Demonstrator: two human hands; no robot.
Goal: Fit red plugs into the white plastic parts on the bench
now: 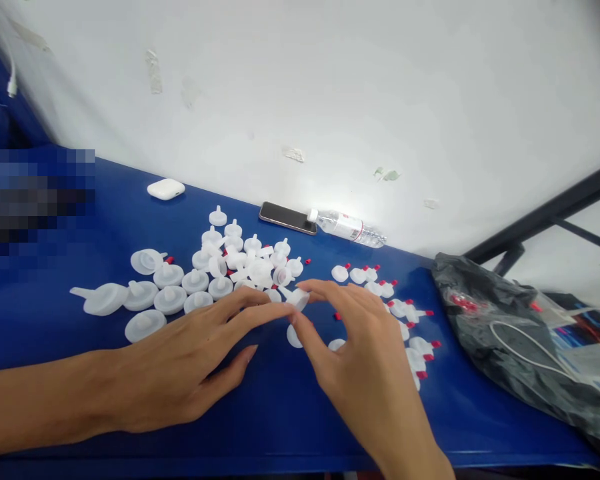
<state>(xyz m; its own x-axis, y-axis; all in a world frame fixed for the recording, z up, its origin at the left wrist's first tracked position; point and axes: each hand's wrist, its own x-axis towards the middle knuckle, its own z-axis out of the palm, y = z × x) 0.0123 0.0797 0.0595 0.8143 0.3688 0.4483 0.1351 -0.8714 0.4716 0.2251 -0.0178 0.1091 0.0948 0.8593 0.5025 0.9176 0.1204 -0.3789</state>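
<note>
A white rounded case (166, 189) sits near the wall at far left on a blue tabletop (260, 420), above a cluster of white spouted caps (196, 280) spread across the left and centre, with a few small red tips (169, 261) among them. The worker's left hand (187, 363) extends in front of that cluster, palm down and clasping nothing, its thumb apart from the fingers and its index fingertip reaching the single cap (299, 300) at centre; whether it touches cannot be told. That cap is pinched between thumb and fingers of the right hand (365, 340), its spout pointing up and left, toward the cluster. Behind, a dark-screened phone (287, 218) lies along the wall beside a clear bottle (350, 227) on its side. To the right of the right hand, red-tipped white caps (400, 309) lie scattered, some partly hidden behind it, and a dark plastic bag (500, 360) rests at far right.
</note>
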